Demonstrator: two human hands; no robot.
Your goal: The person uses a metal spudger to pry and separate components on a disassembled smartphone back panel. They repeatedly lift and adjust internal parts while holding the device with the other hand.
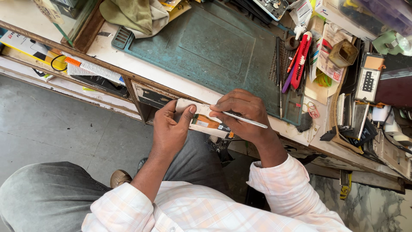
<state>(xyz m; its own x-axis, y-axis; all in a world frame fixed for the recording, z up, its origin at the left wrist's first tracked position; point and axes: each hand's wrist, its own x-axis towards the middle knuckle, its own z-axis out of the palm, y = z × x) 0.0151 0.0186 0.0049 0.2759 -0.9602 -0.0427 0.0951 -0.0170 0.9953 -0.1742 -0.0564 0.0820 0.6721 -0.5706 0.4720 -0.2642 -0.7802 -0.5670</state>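
Hands close on a small panel at the repair surface

Fingers of our left hand (169,126) wrap the left end of a pale phone panel (201,120), thumb pressed flat on its face, a closed grip. Our right hand (240,114) is curled shut around slim metal tweezers (244,119), which lie across the knuckles and point toward the panel's orange flex strip (205,122). We hold the panel in the air just off the surface's (180,81) near edge, above our lap. Beyond it lies a worn green work mat (214,47); a red-handled tool (301,58) and crowded parts sit to the right.
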